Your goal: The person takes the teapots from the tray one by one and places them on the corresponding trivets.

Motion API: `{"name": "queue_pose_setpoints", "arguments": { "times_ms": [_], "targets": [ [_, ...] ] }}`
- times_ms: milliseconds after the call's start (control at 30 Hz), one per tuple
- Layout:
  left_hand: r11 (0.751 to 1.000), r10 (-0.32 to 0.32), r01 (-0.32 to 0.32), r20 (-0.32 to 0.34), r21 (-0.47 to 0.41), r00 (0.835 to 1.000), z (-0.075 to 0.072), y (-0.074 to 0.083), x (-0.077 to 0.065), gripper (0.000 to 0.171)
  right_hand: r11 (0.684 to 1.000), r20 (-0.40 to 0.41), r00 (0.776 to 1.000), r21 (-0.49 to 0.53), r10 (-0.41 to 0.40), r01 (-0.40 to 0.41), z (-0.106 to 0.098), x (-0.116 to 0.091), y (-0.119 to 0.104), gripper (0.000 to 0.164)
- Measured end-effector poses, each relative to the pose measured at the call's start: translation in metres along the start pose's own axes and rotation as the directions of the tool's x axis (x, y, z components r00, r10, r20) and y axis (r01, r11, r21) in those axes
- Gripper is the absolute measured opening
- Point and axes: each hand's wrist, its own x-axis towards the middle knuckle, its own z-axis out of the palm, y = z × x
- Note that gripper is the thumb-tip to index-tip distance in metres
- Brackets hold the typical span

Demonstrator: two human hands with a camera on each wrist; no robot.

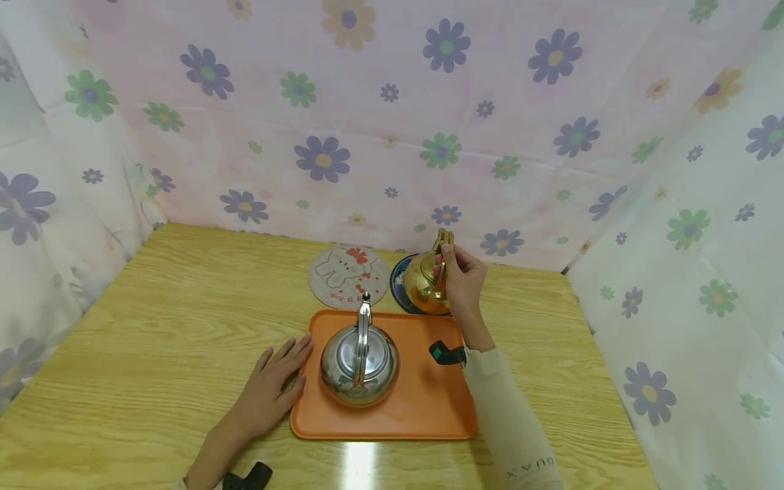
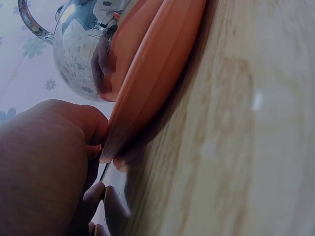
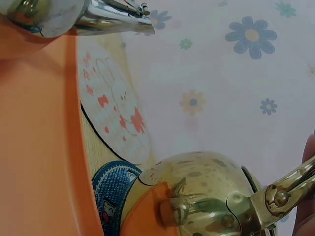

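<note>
A gold teapot with an upright handle stands over the round blue mat at the back right. My right hand grips the teapot's handle, thumb on the near side. In the right wrist view the shiny gold body overlaps the blue mat. A silver kettle sits on the left half of the orange tray, its spout pointing away from me. At the tray's left edge rests my left hand, fingers extended and touching the rim.
Left of the blue mat lies a round pale mat with a rabbit drawing, just behind the tray. The wooden table ends at a flowered curtain at the back and both sides.
</note>
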Motion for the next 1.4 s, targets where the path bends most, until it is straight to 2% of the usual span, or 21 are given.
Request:
{"name": "queue_pose_setpoints", "arguments": {
  "times_ms": [333,667,800,1067,1200,1300,1400],
  "targets": [
    [1.0,0.001,-0.001,0.009,-0.003,1.0,-0.001,0.001,-0.001,0.053,0.999,-0.005,1.0,0.022,0.03,-0.03,0.0,0.003,0.006,0.027],
    [1.0,0.005,-0.005,0.011,-0.024,1.0,-0.002,0.002,0.0,0.053,0.997,-0.011,0.998,0.047,0.055,-0.055,0.001,0.002,0.003,0.025],
    [1.0,0.005,-0.004,0.013,-0.023,1.0,-0.001,0.0,0.0,0.053,0.995,-0.011,0.995,0.036,0.094,-0.094,0.0,0.002,0.001,0.028],
    [1.0,0.005,-0.004,0.015,-0.03,1.0,-0.001,-0.002,-0.002,0.053,0.977,0.001,0.977,0.016,0.213,-0.213,-0.002,0.0,-0.003,0.04],
    [1.0,0.01,-0.01,0.01,-0.026,1.0,0.0,-0.004,-0.001,0.053,0.967,-0.001,0.968,0.014,0.253,-0.252,-0.001,0.001,-0.005,0.039],
    [1.0,0.007,-0.007,0.011,-0.03,1.0,0.001,-0.005,-0.001,0.054,0.952,0.017,0.952,-0.005,0.307,-0.307,-0.001,0.003,-0.009,0.041],
    [0.999,0.008,-0.007,0.013,-0.032,1.0,0.002,-0.005,-0.001,0.054,0.928,0.043,0.927,-0.025,0.373,-0.373,-0.001,0.005,-0.014,0.045]
  ]
}}
